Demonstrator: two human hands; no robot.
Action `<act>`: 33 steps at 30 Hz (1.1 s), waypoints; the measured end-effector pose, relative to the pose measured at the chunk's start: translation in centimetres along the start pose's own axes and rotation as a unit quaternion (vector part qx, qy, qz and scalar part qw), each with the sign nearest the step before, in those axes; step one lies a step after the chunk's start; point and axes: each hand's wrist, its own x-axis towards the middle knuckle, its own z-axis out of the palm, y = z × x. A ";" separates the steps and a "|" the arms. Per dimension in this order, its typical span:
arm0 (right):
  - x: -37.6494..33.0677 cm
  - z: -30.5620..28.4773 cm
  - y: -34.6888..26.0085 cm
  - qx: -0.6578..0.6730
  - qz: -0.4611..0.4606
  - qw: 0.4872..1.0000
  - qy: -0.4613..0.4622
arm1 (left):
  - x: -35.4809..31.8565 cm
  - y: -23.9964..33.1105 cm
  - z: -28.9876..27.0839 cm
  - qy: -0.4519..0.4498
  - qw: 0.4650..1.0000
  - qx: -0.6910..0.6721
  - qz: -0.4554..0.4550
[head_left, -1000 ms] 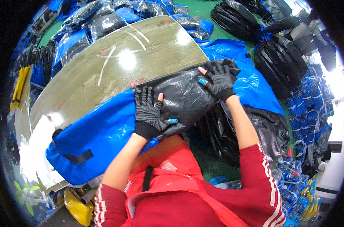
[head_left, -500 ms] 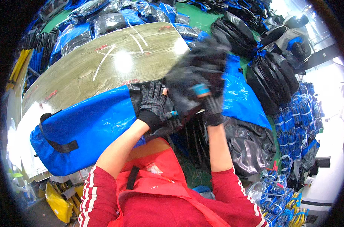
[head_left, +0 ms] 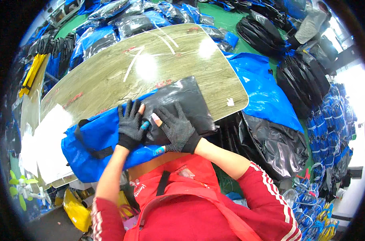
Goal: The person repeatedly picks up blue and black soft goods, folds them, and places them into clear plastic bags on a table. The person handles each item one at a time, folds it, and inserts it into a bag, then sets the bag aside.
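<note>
A blue bag [head_left: 118, 164] with a black end panel [head_left: 181, 94] lies flat along the near edge of the wood-patterned table. The black panel is folded over onto the blue body, and a black strap [head_left: 83, 140] crosses the bag's left end. My left hand [head_left: 131, 125], in a dotted black glove with bare fingertips, rests spread where blue meets black. Pressed flat on the black panel is my right hand [head_left: 177, 129], gloved alike, its fingers apart. Bits of light-blue tape wrap some fingers. Neither hand grips anything.
The table [head_left: 182, 56] bears strips of white tape and red marks. Beside its right edge lies another blue and black bag [head_left: 270, 92]. Stacked black bags [head_left: 300, 84] and bundled blue straps [head_left: 327, 124] stand farther right. Wrapped bags [head_left: 134, 24] line the far side.
My right hand has brought the raised black end down leftward over the bag and now lies flat on it. My left hand has shifted left, and the view has moved.
</note>
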 end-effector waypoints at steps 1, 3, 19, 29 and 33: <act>0.7 0.7 0.1 0.017 0.020 0.998 0.049 | 0.6 -0.1 1.5 -0.057 0.997 0.047 -0.037; 2.4 1.8 0.3 0.065 0.078 0.985 0.142 | 1.1 1.0 3.0 0.001 0.998 0.040 -0.048; 9.7 8.4 -2.6 -0.045 0.025 0.999 0.005 | -26.9 -6.0 1.7 0.346 0.631 -0.516 -0.465; 2.8 4.3 -4.2 0.160 0.080 0.981 0.076 | -17.6 -3.5 -11.6 0.321 0.723 -0.493 -0.362; 0.0 6.0 -4.7 0.415 0.184 0.887 0.091 | -0.1 7.1 -11.1 0.294 0.837 -0.439 -0.144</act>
